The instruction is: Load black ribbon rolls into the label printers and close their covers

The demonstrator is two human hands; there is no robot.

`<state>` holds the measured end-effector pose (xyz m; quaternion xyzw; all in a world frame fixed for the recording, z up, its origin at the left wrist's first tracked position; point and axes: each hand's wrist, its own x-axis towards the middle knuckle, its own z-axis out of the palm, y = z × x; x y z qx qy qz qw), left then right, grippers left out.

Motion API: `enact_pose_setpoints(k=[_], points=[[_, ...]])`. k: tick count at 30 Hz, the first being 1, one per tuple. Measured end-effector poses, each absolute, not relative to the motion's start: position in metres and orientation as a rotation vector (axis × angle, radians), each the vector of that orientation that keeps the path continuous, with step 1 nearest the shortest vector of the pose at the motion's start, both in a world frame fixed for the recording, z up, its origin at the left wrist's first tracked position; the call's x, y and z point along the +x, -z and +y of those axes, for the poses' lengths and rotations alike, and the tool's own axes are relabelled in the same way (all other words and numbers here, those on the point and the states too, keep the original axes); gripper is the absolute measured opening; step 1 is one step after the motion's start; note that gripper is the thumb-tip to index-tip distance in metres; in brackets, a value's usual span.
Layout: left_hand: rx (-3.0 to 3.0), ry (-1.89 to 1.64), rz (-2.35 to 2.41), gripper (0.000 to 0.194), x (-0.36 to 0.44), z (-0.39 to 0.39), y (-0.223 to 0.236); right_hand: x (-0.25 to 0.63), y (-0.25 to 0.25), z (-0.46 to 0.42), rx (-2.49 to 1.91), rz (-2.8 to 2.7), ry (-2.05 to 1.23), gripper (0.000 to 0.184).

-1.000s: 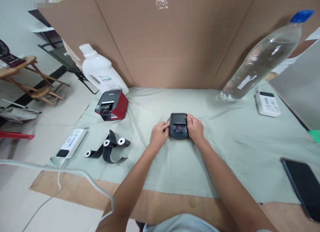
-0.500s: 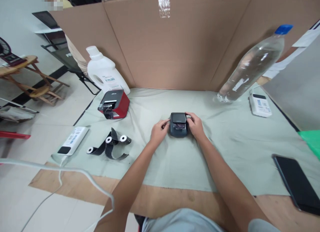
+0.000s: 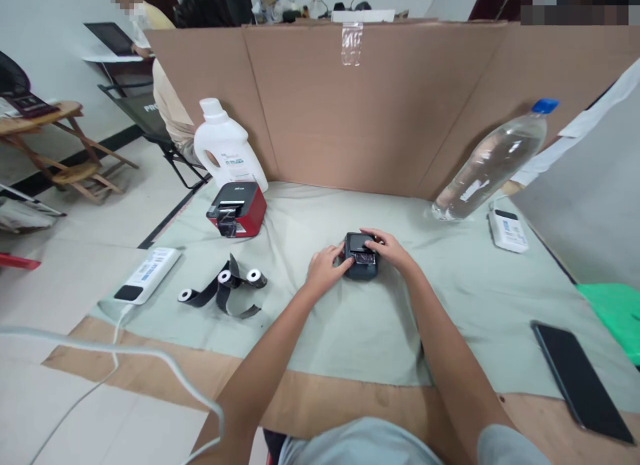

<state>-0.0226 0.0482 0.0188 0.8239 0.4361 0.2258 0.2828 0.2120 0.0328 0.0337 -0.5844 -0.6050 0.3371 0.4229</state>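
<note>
Left grip and right grip are clasping a boxy black plastic device; a clear, blue-capped plastic bottle is holding liquid beside creased brown cardboard.

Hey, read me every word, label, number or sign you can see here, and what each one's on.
"PR", then a letter I can't make out: dark chair.
Teal print, too blurred to read: white jug.
Blue print, too small: white box at left and white box at right.
Faint marking, unreadable: red-and-black device.
Nothing legible: small black device.
</note>
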Motion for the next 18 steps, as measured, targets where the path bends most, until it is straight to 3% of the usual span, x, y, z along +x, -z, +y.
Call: enact_pose_setpoints(k=[4, 9, 18], points=[[2.203, -0.610, 1.170, 0.052, -0.023, 0.047, -0.019, 0.223, -0.035, 0.017, -1.284, -1.561, -0.999, 0.064], [2.170, -0.627, 1.184, 0.051, -0.024, 0.046, -0.022, 0.220, -0.041, 0.014, -1.378, -1.491, -0.895, 0.063], [2.152, -0.635, 1.182, 0.051, -0.025, 0.044, -0.026, 0.194, -0.063, 0.054, -1.996, -1.332, -0.181, 0.040]])
